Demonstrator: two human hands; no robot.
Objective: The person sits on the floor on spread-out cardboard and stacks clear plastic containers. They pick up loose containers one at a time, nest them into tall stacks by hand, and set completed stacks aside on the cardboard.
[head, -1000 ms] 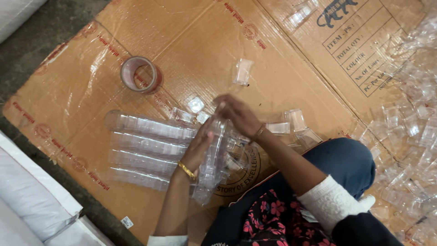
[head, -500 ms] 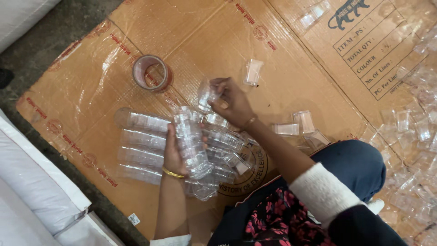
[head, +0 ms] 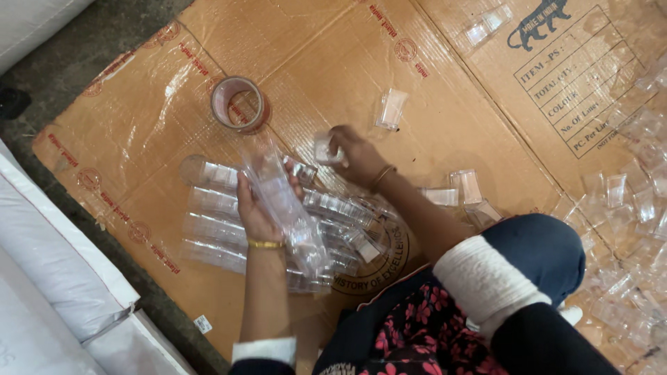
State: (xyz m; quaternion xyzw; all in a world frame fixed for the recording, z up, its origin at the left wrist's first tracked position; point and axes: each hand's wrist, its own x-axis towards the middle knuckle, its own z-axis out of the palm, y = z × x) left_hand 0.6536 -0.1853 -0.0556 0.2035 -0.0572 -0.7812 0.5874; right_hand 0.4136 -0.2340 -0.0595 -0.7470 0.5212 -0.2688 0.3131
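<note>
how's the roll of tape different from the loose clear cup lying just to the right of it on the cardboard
The tape roll is a brownish ring with an open centre; the loose clear cup is see-through and tapered. The roll lies flat, hole upward; the cup lies on its side. Both rest on the cardboard, and neither hand touches them.

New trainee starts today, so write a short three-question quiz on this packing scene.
1. True or false: the left hand holds a clear sleeve of stacked cups.
2. What is the right hand touching? A) the tape roll B) a single clear cup C) a white sack
3. Fill in: the tape roll lies on flattened ____.

Key
1. True; the sleeve is lifted over the other filled sleeves lying in a row.
2. B; its fingertips are on a single clear cup, well apart from the tape roll.
3. Cardboard.
</note>
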